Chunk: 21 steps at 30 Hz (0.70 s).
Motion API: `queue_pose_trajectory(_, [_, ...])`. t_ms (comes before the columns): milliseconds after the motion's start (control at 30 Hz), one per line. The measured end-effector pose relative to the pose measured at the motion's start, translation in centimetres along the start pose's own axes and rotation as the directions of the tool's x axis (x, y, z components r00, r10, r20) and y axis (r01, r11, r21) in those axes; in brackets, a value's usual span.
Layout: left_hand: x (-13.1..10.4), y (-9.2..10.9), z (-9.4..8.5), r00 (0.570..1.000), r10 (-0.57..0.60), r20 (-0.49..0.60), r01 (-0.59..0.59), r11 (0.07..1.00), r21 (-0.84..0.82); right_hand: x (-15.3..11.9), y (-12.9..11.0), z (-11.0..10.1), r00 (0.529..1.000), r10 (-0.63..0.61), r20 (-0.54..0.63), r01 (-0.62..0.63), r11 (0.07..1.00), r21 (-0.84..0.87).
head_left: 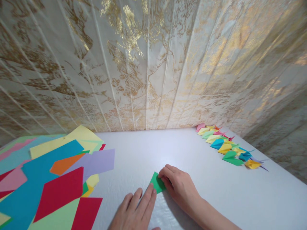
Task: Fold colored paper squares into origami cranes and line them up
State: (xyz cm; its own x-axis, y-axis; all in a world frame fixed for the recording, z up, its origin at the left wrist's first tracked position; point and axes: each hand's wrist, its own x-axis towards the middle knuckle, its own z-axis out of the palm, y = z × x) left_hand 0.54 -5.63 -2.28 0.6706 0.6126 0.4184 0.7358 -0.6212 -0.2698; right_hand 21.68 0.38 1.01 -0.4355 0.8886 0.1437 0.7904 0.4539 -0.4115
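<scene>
A small green piece of folded paper (157, 183) lies on the white table near the front middle. My left hand (135, 207) rests flat with its fingers stretched out, the fingertips touching the paper's lower left edge. At the paper's right side my right hand (178, 183) has its fingers bent together on the edge, closed on the paper. Its fingertips are partly hidden behind the knuckles, and they cover the right corner of the paper.
Loose coloured sheets, among them a red sheet (62, 193), a blue sheet (33, 174) and a purple sheet (103, 161), overlap on the left. Several folded paper figures, including a green one (232, 158), stand in rows at the right. A gold-patterned curtain (146, 80) hangs behind the table.
</scene>
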Motion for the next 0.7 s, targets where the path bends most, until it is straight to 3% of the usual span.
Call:
queue_pose_trajectory(200, [0.5,-0.2,-0.4,0.999,0.004,-0.032,-0.004,1.000,0.006,-0.1,-0.4,-0.2,1.000,0.004,0.014,-0.003,1.000,-0.022])
queue_pose_trajectory(367, [-0.7,-1.1,-0.4,0.999,0.007,-0.034,-0.006,1.000,0.018,-0.3,-0.6,-0.1,1.000,0.012,0.011,-0.012,0.999,-0.031])
queue_pose_trajectory(433, [-1.8,-2.3,-0.6,1.000,-0.027,-0.010,0.027,0.999,0.027,-0.3,-0.6,0.0,1.000,0.007,0.009,-0.007,0.999,-0.036])
queue_pose_trajectory(533, [-4.1,-5.0,-0.9,0.995,-0.049,-0.088,0.053,0.997,0.048,-0.3,-0.5,0.1,1.000,0.007,0.009,-0.007,0.999,-0.043])
queue_pose_trajectory(633, [-6.6,-7.9,-0.7,0.995,-0.099,-0.011,0.100,0.993,0.067,-0.3,-0.5,0.3,1.000,0.007,0.004,-0.007,0.999,-0.051])
queue_pose_trajectory(700, [-8.1,-9.9,-0.5,0.978,-0.208,0.017,0.206,0.974,0.093,-0.3,-0.5,0.4,1.000,0.003,-0.003,-0.003,0.998,-0.059])
